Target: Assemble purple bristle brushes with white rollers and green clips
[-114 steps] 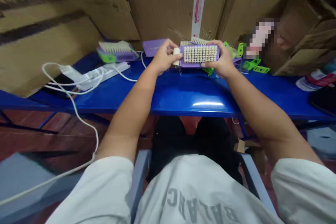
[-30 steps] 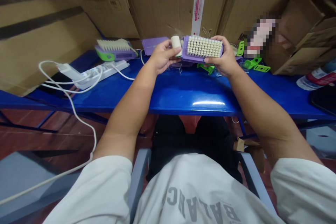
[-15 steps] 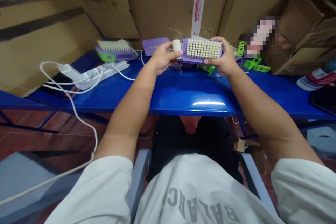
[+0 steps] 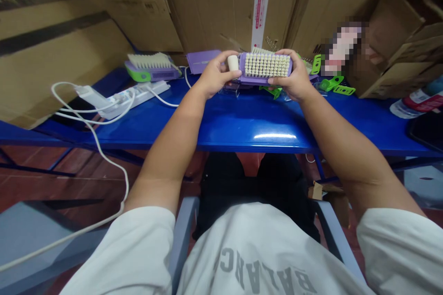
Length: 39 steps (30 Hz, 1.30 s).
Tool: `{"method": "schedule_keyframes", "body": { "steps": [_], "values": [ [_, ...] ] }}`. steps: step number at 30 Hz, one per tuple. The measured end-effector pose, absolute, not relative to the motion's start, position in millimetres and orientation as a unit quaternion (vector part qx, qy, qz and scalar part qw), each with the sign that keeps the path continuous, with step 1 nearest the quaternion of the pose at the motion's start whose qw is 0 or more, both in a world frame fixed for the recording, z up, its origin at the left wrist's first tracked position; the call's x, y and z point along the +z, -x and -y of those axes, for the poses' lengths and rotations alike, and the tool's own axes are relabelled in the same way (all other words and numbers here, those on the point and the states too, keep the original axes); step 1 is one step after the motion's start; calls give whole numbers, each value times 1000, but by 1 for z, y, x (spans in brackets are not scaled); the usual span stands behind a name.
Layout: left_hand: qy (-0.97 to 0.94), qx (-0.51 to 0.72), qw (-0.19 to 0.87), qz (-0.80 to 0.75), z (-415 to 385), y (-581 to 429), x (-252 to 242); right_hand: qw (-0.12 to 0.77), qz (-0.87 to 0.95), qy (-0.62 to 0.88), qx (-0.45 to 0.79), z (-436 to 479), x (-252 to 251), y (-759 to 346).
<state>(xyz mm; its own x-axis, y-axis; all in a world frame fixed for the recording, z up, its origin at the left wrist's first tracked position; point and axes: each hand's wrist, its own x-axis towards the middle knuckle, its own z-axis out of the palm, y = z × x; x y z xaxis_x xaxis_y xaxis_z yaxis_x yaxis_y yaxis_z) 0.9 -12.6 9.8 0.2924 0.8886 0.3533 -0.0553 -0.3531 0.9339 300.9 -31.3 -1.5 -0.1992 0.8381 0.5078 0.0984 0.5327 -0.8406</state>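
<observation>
Above the far side of the table, my right hand [image 4: 295, 78] grips the right end of a purple brush [image 4: 242, 76], whose cream bristle tufts face me. My left hand [image 4: 218, 74] is closed, with thumb and fingers pinching a small white cylindrical piece [image 4: 233, 62] at the brush's left end. Whether that piece is joined to the brush I cannot tell. Behind the held brush, a second set of cream bristles [image 4: 256, 50] shows in part. A flat purple part [image 4: 202, 61] lies just beyond my left hand.
Another purple and green brush [image 4: 152, 68] sits on the blue table [image 4: 242, 122], left, behind a white power strip [image 4: 138, 94] with cables. Green plastic pieces [image 4: 332, 84] lie at the right, near an open carton [image 4: 398, 55] and a bottle [image 4: 417, 101]. Cardboard boxes [image 4: 221, 14] line the back.
The white piece has straightened slightly, and my left fingers have shifted up around it. My right hand and the brush have hardly moved.
</observation>
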Motion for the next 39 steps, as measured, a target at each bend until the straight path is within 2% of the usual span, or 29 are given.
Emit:
{"method": "schedule_keyframes", "body": {
  "steps": [8, 20, 30, 39],
  "values": [
    [-770, 427, 384, -279, -1, 12, 7, 537, 688, 338, 353, 35, 2, -301],
    [-803, 446, 246, -308, -4, 15, 3, 525, 701, 348, 334, 29, -1, -304],
    [-795, 469, 242, -299, 0, 14, 5, 511, 703, 390, 304, 40, 8, -299],
    [-785, 472, 257, -308, 5, 11, 9, 525, 704, 368, 307, 29, 0, -303]
  ]
}}
